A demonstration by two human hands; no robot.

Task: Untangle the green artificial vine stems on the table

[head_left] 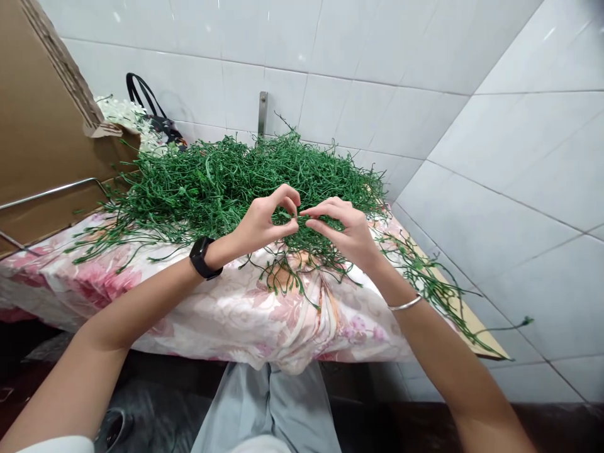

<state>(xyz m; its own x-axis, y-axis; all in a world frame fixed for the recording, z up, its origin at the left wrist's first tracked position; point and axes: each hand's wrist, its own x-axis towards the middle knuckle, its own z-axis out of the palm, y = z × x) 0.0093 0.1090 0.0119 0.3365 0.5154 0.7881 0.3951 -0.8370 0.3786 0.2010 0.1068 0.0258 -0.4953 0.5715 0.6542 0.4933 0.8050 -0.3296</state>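
Left hand (264, 221) and right hand (340, 228) both pinch one green stem (296, 219). The stem pile (226, 182) lies at 12 o'clock on a floral cloth (226, 308).

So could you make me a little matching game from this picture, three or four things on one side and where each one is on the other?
Things:
1. black watch
2. silver bangle
3. green stems
4. black-handled bag

Places:
a. by the wall, behind the heap
b. heaped on the floral cloth
c. left wrist
d. right wrist

Pairs: 1-c, 2-d, 3-b, 4-a
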